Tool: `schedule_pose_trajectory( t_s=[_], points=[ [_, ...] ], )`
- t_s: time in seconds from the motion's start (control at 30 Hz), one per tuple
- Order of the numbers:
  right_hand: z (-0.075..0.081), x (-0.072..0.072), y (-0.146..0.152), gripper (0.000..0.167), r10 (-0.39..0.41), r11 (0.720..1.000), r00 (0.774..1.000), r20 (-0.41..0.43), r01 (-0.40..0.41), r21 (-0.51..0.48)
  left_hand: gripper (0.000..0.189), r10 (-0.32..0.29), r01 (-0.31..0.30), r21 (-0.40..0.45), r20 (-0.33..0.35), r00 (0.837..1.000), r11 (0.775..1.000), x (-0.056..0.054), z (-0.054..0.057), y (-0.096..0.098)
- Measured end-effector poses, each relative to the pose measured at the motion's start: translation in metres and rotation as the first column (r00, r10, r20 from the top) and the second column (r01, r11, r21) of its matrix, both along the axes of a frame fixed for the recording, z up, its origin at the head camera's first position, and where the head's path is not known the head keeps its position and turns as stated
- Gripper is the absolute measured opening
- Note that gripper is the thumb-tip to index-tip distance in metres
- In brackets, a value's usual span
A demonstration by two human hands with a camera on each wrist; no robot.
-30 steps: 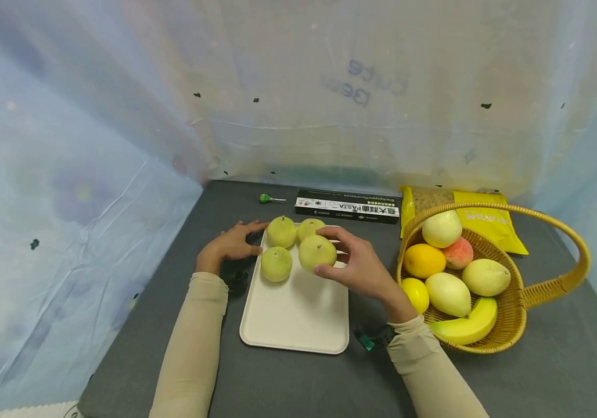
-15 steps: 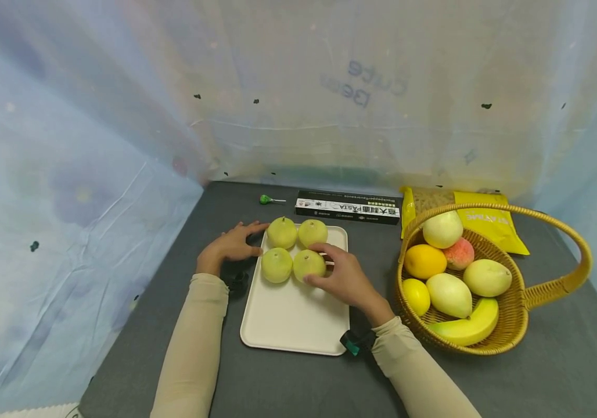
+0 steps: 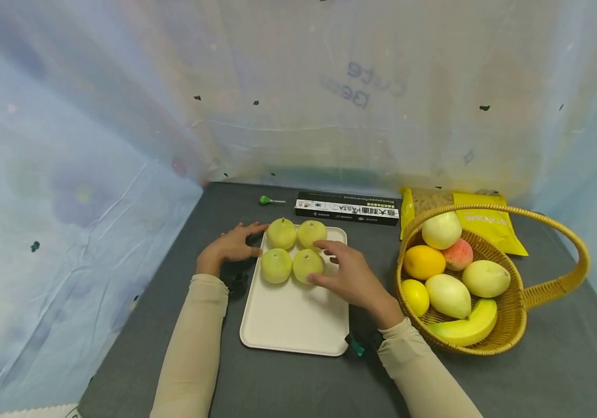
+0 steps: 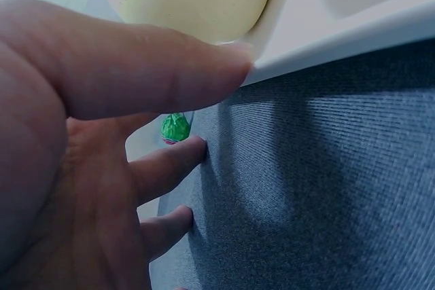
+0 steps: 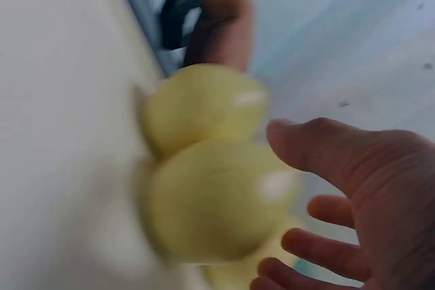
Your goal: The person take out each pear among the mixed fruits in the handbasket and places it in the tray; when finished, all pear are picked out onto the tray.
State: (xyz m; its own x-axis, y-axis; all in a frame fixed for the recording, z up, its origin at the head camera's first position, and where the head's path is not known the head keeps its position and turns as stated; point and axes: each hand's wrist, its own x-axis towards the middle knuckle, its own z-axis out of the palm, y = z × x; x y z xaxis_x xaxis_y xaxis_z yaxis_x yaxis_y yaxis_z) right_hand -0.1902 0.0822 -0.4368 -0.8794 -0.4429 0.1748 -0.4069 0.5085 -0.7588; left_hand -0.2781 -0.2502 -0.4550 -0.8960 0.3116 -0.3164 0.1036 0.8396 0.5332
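On a cream tray (image 3: 293, 325) several round yellow-green fruits stand in two rows at the far end. My right hand (image 3: 355, 277) is beside the near right fruit (image 3: 306, 267), its fingers spread and loosely bent. In the right wrist view a gap shows between the thumb (image 5: 306, 142) and the near fruit (image 5: 217, 202). My left hand (image 3: 230, 244) lies at the tray's left edge, next to the far left fruit (image 3: 281, 233) and near left fruit (image 3: 276, 266). Its thumb (image 4: 170, 73) touches the tray rim, and its other fingertips meet the dark tabletop.
Right of the tray stands a wicker basket (image 3: 518, 316) of fruit, including a banana (image 3: 468, 326), with a tall handle. Behind it lies a yellow pasta bag (image 3: 486, 229). A black pasta box (image 3: 348, 208) and a green lollipop (image 3: 264, 200) lie beyond the tray.
My right hand has lowered its fruit leftward onto the tray beside the near left one, let go, and drawn slightly right. The left hand has stayed put.
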Motion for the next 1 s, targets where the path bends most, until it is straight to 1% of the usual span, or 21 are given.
schedule_pose_trajectory(
  t_s=[0.13, 0.23, 0.3, 0.4, 0.47, 0.53, 0.67, 0.83, 0.9, 1.0],
  points=[
    [0.031, 0.012, 0.022, 0.068, 0.059, 0.997, 0.998, -0.030, -0.060, -0.040, 0.080, 0.005, -0.005, -0.003, 0.000, 1.000, 1.000, 0.001, 0.000, 0.001],
    [0.053, 0.022, 0.049, 0.063, 0.087, 0.994, 0.993, -0.085, -0.092, -0.053, 0.079, 0.011, -0.011, -0.004, 0.004, 1.000, 1.000, 0.003, 0.001, 0.002],
    [0.064, 0.031, 0.073, 0.060, 0.087, 0.993, 0.991, -0.101, -0.094, -0.064, 0.079, 0.015, -0.015, -0.003, 0.008, 1.000, 1.000, 0.003, 0.001, 0.003],
    [0.076, 0.042, 0.110, 0.059, 0.062, 0.994, 0.991, -0.122, -0.072, -0.078, 0.079, 0.014, -0.014, -0.005, 0.005, 1.000, 1.000, 0.003, 0.001, 0.004],
    [0.083, 0.048, 0.134, 0.059, 0.026, 0.996, 0.992, -0.120, -0.036, -0.082, 0.079, 0.012, -0.012, -0.007, 0.001, 1.000, 1.000, 0.003, 0.002, 0.003],
    [0.088, 0.052, 0.153, 0.058, -0.025, 0.997, 0.992, -0.120, 0.016, -0.074, 0.080, 0.012, -0.012, -0.010, -0.002, 1.000, 1.000, 0.003, 0.001, 0.002],
    [0.094, 0.055, 0.183, 0.055, -0.145, 0.989, 0.984, -0.105, 0.140, -0.047, 0.079, 0.009, -0.009, -0.011, -0.001, 1.000, 1.000, 0.003, 0.001, 0.001],
    [0.093, 0.046, 0.205, 0.050, -0.268, 0.962, 0.957, -0.108, 0.272, 0.025, 0.079, 0.008, -0.008, -0.010, 0.004, 1.000, 1.000, 0.004, 0.000, 0.001],
    [0.093, 0.040, 0.211, 0.052, -0.295, 0.952, 0.949, -0.108, 0.302, 0.052, 0.079, 0.008, -0.008, -0.010, 0.001, 1.000, 1.000, 0.004, 0.001, 0.002],
    [0.092, 0.032, 0.217, 0.055, -0.326, 0.941, 0.940, -0.102, 0.333, 0.064, 0.079, 0.003, -0.003, -0.003, -0.001, 1.000, 1.000, 0.004, 0.001, 0.002]
  ],
)
